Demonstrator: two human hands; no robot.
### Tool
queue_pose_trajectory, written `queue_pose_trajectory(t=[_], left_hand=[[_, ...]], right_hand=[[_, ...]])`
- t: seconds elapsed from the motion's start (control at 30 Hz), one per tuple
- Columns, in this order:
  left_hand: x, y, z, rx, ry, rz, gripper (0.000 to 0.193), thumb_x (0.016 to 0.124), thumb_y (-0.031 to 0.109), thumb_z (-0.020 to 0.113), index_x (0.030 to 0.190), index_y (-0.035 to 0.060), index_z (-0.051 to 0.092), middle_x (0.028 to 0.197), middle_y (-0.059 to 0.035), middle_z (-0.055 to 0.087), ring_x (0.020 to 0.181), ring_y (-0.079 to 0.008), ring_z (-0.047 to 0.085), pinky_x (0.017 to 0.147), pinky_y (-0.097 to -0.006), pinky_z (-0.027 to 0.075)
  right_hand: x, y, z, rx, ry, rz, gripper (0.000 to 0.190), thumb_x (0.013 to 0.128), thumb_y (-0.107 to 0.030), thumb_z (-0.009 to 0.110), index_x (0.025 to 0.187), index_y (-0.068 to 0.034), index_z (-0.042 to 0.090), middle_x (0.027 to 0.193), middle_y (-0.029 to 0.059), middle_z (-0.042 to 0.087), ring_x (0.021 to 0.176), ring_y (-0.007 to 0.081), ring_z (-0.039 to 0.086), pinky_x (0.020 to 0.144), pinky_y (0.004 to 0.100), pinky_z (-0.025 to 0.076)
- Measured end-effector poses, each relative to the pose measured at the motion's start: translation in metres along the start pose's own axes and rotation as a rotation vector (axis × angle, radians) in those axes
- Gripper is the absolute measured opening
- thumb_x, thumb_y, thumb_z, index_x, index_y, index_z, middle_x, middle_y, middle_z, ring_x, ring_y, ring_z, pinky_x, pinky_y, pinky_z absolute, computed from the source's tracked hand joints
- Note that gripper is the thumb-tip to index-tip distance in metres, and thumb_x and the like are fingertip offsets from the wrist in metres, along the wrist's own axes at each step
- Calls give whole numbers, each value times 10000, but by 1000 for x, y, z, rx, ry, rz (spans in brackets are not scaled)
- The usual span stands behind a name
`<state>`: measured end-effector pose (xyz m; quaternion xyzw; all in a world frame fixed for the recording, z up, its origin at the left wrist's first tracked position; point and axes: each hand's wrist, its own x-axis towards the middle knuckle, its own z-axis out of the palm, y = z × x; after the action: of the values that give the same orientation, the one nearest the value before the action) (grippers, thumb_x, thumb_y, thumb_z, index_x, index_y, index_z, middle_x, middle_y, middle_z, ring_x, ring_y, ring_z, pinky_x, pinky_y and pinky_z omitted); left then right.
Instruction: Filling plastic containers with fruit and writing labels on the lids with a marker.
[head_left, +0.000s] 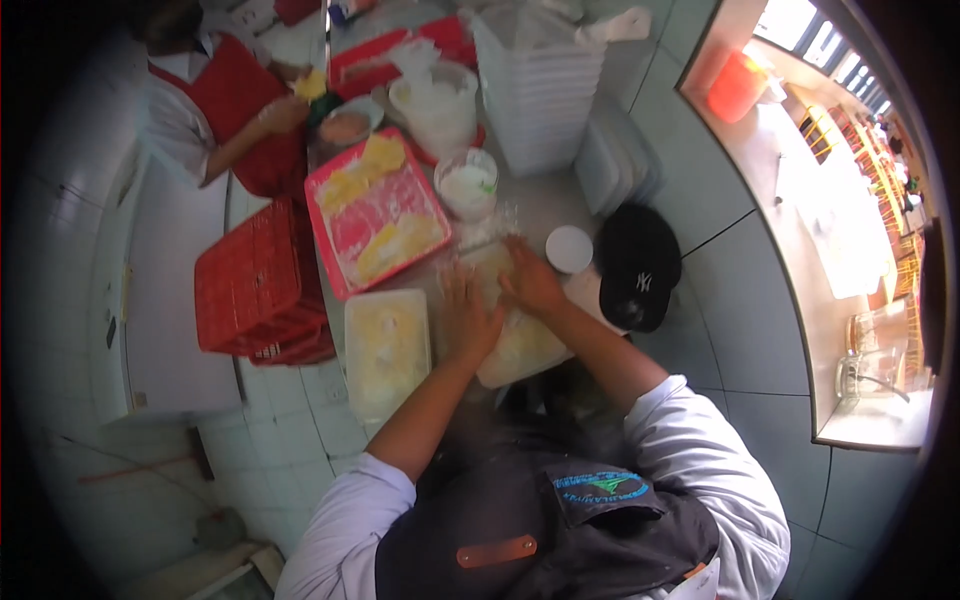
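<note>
My left hand (471, 315) lies palm down with its fingers stretched along the left side of a plastic container (517, 360). My right hand (536, 283) rests over the far right part of the same container, thumb apart from the fingers. Pale yellow contents show in it; my hands and forearms hide part of it. Left of my left hand stands another rectangular container (426, 322) with similar pale contents. A pink tray (324, 251) beyond it carries yellow, flour-dusted sheets that look like dough. White powder partly fills a white tub (469, 210), with more spilled on the metal table.
A white round dish (568, 249) and a black cap (641, 262) lie at the right. Stacked white containers (547, 112) and a white bucket (442, 120) stand at the back. Red crates (255, 277) are left of the table. A co-worker (232, 97) holds something yellow.
</note>
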<state>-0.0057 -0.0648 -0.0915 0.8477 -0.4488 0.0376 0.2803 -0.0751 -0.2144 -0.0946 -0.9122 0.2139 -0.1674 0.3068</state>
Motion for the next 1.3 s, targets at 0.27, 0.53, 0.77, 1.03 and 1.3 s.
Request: queue_pose_trajectory(t=[0.27, 0.53, 0.77, 1.03, 1.3], left_hand=[[-40, 8, -13, 132, -108, 116, 678, 858, 347, 612, 1390, -7, 385, 1514, -246, 250, 1397, -461, 209, 1118, -579, 194], [-54, 35, -27, 102, -241, 203, 713, 810, 292, 628, 1401, -5, 361, 1519, -229, 247, 1406, -427, 217, 1119, -564, 191], [-48, 34, -26, 17, -231, 156, 718, 778, 258, 651, 1394, 6, 382, 1518, -193, 275, 1402, -415, 234, 1116, -560, 203], [-56, 31, -30, -41, -200, 170, 701, 771, 226, 665, 1376, -3, 395, 1509, -190, 287, 1398, -414, 242, 1114, -554, 223], [-69, -3, -31, -346, -18, -263, 690, 819, 200, 648, 1394, -45, 358, 1487, -265, 292, 1387, -415, 266, 1136, -472, 235]], right_hand=[[-74, -7, 8, 105, 19, -9, 617, 850, -224, 607, 1389, -42, 367, 1443, 230, 371, 1358, 379, 341, 1102, 434, 335], [-116, -20, -14, 51, -11, -18, 594, 855, -222, 596, 1361, 7, 385, 1438, 219, 376, 1404, 368, 264, 1119, 432, 310], [-109, -23, -19, 41, 16, -20, 598, 846, -220, 605, 1356, 10, 392, 1442, 209, 380, 1415, 367, 249, 1127, 430, 297], [-115, -28, -22, 82, -12, -15, 599, 836, -203, 621, 1350, 8, 398, 1452, 206, 369, 1426, 358, 226, 1126, 425, 302], [-54, -23, -27, 93, 163, -63, 548, 787, -159, 677, 1282, -39, 474, 1303, 206, 489, 1218, 368, 469, 1033, 432, 398]])
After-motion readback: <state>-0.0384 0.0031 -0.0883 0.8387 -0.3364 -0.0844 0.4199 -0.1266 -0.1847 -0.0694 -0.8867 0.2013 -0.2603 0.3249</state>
